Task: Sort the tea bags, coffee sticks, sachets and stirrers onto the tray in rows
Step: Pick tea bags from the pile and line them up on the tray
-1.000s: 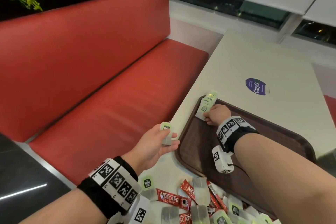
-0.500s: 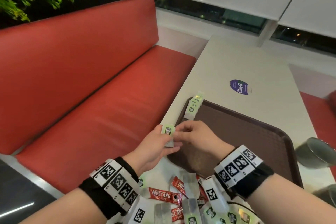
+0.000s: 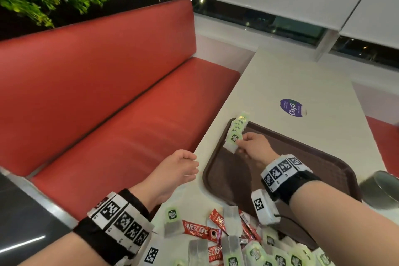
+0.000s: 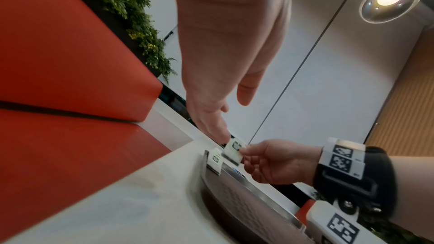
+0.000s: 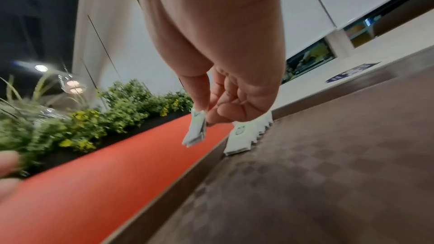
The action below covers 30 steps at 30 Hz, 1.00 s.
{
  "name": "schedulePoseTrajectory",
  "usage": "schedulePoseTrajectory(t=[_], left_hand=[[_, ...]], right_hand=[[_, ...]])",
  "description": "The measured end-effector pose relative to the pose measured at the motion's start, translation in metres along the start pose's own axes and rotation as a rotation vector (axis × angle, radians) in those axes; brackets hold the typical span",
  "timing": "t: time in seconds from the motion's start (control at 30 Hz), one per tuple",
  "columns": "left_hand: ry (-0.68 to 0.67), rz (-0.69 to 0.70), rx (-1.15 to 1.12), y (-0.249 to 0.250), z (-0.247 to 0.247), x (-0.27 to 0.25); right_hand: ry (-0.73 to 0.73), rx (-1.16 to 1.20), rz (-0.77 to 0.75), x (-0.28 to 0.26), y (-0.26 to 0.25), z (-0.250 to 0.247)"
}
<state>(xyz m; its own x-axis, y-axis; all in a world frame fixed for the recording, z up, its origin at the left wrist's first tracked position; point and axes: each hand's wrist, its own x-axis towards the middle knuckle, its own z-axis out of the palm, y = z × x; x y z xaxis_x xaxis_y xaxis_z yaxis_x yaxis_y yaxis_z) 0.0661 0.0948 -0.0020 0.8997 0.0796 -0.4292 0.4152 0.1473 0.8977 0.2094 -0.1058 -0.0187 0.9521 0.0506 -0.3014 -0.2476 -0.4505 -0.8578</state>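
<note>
Brown tray [image 3: 313, 157] on the white table [image 3: 280, 75], holding a row of overlapped tea bags [image 3: 238, 124] along its far-left corner. Right hand [image 3: 253, 146] over that corner, fingers [image 5: 199, 97] pinching one more tea bag [image 3: 232, 142] just above the row's near end. Left hand [image 3: 179, 170] beside the tray's left rim, fingers relaxed, grasping nothing. Near table edge: loose heap of tea bags [image 3: 280, 252] and red coffee sticks [image 3: 199, 231], partly overlapping the tray's near rim. Grey cup [image 3: 380, 190] at right, cut off. Purple sticker [image 3: 291, 107] beyond the tray. Red bench [image 3: 108, 93] on the left. Sachets and stirrers hard to make out.
</note>
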Motion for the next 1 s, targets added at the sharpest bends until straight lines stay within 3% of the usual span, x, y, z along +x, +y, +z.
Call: schedulePoseTrajectory(t=[0.27, 0.57, 0.73, 0.83, 1.0], left_hand=[[0.092, 0.01, 0.014, -0.018, -0.026, -0.011], [0.117, 0.016, 0.095, -0.034, -0.043, -0.017], [0.124, 0.071, 0.457, -0.037, -0.045, -0.019], [0.046, 0.078, 0.726, -0.039, -0.047, -0.02], [-0.052, 0.046, 1.09, -0.048, -0.048, -0.027]], right_hand=[[0.063, -0.184, 0.075, 0.05, 0.007, 0.013], [0.054, -0.662, 0.065, 0.057, 0.001, 0.026], [0.121, -0.675, 0.026, 0.048, 0.002, 0.021], [0.126, -0.636, -0.07, 0.033, -0.005, 0.015], [-0.01, -0.512, -0.289, -0.035, -0.019, -0.002]])
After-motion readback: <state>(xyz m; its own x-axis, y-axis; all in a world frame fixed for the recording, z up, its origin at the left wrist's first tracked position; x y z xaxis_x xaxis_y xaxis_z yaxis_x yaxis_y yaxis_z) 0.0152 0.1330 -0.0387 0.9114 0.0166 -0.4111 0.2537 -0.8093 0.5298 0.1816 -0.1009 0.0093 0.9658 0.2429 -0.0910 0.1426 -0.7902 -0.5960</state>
